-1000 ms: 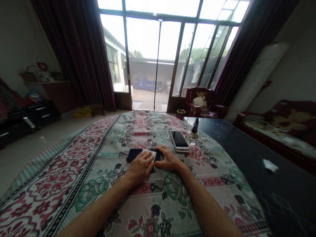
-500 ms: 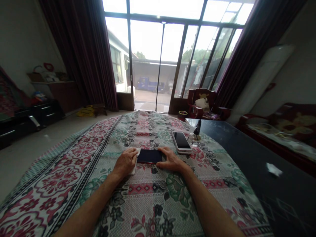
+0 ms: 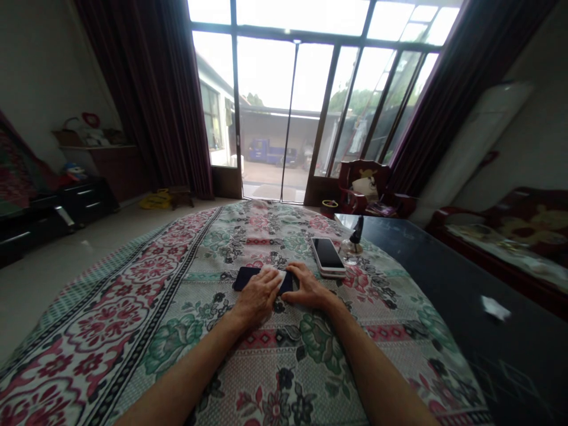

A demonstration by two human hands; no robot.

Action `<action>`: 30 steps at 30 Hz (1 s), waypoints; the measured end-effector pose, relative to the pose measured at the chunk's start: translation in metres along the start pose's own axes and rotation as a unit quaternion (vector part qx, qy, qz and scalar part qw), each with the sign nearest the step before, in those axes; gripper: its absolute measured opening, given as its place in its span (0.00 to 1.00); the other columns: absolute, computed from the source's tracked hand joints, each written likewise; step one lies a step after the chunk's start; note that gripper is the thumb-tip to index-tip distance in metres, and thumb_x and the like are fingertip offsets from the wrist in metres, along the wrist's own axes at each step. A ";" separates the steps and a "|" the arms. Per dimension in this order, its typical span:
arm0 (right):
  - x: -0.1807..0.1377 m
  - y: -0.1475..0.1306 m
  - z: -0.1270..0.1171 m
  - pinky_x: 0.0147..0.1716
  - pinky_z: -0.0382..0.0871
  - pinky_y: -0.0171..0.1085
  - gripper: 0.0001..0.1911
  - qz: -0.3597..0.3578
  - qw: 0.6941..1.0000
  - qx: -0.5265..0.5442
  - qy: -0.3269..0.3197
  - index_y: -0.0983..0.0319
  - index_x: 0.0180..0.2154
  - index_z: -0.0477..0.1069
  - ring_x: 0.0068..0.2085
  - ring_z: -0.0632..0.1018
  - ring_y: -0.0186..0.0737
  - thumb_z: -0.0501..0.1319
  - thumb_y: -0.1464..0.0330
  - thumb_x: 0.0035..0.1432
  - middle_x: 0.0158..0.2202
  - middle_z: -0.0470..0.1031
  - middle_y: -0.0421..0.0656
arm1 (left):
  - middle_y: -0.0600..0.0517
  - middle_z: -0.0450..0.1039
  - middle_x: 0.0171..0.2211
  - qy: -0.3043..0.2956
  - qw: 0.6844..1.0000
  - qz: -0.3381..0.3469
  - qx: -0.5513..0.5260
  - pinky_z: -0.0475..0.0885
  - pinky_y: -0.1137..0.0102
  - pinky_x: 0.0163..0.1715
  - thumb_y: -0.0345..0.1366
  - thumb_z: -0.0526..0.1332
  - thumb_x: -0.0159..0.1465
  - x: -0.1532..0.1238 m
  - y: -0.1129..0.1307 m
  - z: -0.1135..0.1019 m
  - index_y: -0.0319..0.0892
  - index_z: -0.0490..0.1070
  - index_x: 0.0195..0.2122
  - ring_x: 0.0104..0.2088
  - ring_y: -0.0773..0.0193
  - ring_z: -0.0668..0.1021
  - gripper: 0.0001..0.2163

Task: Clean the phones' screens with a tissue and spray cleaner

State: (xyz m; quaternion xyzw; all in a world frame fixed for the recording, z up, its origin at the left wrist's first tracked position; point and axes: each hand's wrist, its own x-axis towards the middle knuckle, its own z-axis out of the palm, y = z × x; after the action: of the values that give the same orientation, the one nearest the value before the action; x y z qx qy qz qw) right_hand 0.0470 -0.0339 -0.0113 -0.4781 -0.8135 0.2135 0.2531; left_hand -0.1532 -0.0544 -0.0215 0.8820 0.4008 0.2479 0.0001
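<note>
Fingers, left hand (image 3: 254, 300): head view; laid close together, nearly flat, holding a white tissue (image 3: 282, 276) down on the dark phone (image 3: 243, 277). Whether any fingertip hooks under the tissue I cannot tell.
Fingers, right hand (image 3: 309, 290): bent round the phone's right end, fingertips at the far edge, thumb at the near edge; I have it grasped between them.
Dark phone: flat on the tablecloth (image 3: 190, 334), long side running left to right in front of me. Left end bare; middle hidden by my left hand and the tissue.
White tissue: visible past my left fingertips and just right of them, near my right hand.
Pale-framed phone (image 3: 327, 253): beyond my right hand, apart from it, dark screen up, resting on a pale flat piece (image 3: 333, 275) I cannot identify.
Black-topped object (image 3: 357, 229): just right of that stack, upright above a clear rounded base; too small to name.
Tablecloth pattern: flowers in pink, green and black on pale ground.
Dark tabletop (image 3: 448, 284): to my right; crumpled white paper (image 3: 496, 308) lies on it.
Background: glass doors (image 3: 270, 71) ahead, dark curtains (image 3: 177, 94) at both sides; outside, something blue (image 3: 272, 152).
</note>
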 end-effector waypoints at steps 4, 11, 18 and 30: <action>0.000 0.002 -0.001 0.62 0.53 0.50 0.40 0.012 1.000 0.002 -0.008 0.62 0.56 0.65 0.62 0.61 0.55 0.71 0.62 0.41 0.61 0.59 0.53 | 0.45 0.69 0.57 0.000 0.999 -0.044 -0.011 0.64 0.59 0.59 0.33 0.49 0.69 -0.001 -0.013 -0.005 0.40 0.70 0.54 0.60 0.56 0.68 0.17; -0.004 -0.005 -0.011 0.64 0.50 0.48 0.40 0.030 0.998 0.026 -0.040 0.65 0.58 0.63 0.64 0.58 0.52 0.70 0.60 0.44 0.64 0.54 0.55 | 0.43 0.73 0.53 0.041 0.992 -0.118 0.019 0.65 0.61 0.59 0.31 0.49 0.66 -0.019 -0.053 -0.017 0.38 0.74 0.49 0.56 0.57 0.72 0.17; -0.004 -0.003 -0.003 0.62 0.52 0.52 0.39 0.012 1.000 0.006 -0.006 0.62 0.56 0.66 0.63 0.61 0.53 0.71 0.60 0.42 0.62 0.59 0.53 | 0.44 0.73 0.53 0.059 0.991 -0.114 0.046 0.65 0.61 0.59 0.29 0.51 0.65 -0.019 -0.045 -0.015 0.40 0.73 0.49 0.56 0.56 0.72 0.15; 0.000 -0.002 0.008 0.61 0.52 0.53 0.39 0.015 0.999 -0.031 0.023 0.61 0.56 0.66 0.63 0.61 0.54 0.72 0.58 0.42 0.61 0.61 0.54 | 0.45 0.72 0.54 0.020 0.999 -0.026 -0.031 0.66 0.60 0.58 0.30 0.51 0.66 -0.001 -0.012 -0.003 0.41 0.73 0.50 0.57 0.56 0.71 0.15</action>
State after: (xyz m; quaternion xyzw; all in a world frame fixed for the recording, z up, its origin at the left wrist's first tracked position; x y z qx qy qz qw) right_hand 0.0412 -0.0357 -0.0166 -0.5028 -0.8064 0.1803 0.2538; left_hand -0.1636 -0.0477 -0.0216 0.8656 0.4158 0.2779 0.0257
